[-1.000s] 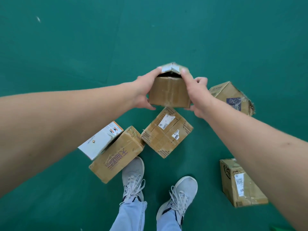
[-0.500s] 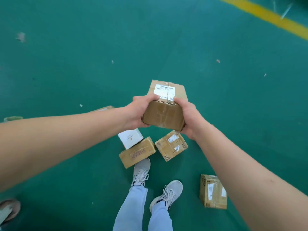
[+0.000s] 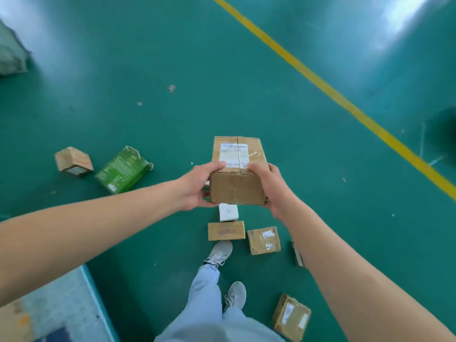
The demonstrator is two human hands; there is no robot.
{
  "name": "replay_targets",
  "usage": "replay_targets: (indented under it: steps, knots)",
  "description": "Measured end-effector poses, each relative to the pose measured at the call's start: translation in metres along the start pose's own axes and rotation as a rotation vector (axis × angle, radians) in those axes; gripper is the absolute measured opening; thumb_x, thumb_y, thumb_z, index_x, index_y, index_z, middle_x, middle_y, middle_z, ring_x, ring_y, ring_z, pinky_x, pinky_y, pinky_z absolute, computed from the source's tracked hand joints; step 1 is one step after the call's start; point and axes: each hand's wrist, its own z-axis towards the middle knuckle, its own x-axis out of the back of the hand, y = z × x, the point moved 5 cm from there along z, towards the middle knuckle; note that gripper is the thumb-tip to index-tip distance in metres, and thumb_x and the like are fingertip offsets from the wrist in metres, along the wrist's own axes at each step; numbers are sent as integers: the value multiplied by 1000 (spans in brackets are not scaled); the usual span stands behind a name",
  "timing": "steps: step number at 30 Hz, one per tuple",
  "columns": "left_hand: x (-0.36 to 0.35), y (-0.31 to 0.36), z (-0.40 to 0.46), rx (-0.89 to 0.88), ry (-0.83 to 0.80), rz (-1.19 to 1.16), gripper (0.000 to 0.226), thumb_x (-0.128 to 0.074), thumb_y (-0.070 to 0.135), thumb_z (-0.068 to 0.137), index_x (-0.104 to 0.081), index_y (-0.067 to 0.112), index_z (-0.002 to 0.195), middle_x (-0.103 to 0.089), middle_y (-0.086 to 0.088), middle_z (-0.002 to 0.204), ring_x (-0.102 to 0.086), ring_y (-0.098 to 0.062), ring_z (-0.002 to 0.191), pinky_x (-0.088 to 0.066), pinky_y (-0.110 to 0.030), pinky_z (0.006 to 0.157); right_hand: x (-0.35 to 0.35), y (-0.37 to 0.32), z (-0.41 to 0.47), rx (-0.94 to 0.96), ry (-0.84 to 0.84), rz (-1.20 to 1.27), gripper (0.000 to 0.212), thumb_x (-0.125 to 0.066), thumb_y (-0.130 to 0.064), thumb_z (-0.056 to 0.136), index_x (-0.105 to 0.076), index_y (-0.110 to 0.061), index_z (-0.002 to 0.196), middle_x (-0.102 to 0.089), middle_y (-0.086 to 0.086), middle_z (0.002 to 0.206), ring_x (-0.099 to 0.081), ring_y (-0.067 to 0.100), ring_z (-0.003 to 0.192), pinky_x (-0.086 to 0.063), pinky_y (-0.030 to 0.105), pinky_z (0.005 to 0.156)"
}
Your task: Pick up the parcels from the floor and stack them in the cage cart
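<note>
Risk of tripping — small parcels (image 3: 263, 241) scattered below carried box (image 3: 238, 169), beside feet. Left hand (image 3: 197, 186) and right hand (image 3: 271, 187) clamped on box ends — slippage possible on taped faces.

Brown cardboard parcel (image 3: 238, 174) with a white printed label, centre. Teal-green floor (image 3: 172, 45) crossed by a yellow line (image 3: 328, 90) toward two o'clock. Green packet (image 3: 122, 170) at nine o'clock. Small white box (image 3: 228, 212) and brown cartons (image 3: 263, 240) at six o'clock. Pale blue trousers (image 3: 209, 304), off-white shoes (image 3: 220, 251).

parcel label (image 3: 233, 155) text blurred, unreadable
</note>
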Motion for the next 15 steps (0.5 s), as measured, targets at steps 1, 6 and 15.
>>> replay_targets:
  steps: [1,6,15]
  knots:
    - [7,-2,-23,-24,22,-21,33,-68,49,92,-67,25,115,-62,-6,109,-62,-29,96,-53,-53,99,-9,-6,-17,20,-18,-18,64,-66,-55,91,-39,-31,144,-63,0,118,-65,20,102,-59,42,83]
    - [50,-31,-128,-78,135,-166,30,-71,49,91,-68,25,108,-64,-7,107,-64,-31,96,-56,-46,89,-68,-17,-96,109,-159,-114,68,-68,-56,89,-39,-32,145,-64,-1,122,-65,21,105,-58,43,84]
    - [131,-93,-237,-151,270,-373,40,-75,54,86,-68,24,112,-65,-11,103,-64,-29,91,-54,-47,96,-171,-15,-168,203,-437,-270,74,-73,-61,78,-43,-38,142,-65,-8,123,-64,18,111,-55,50,99]
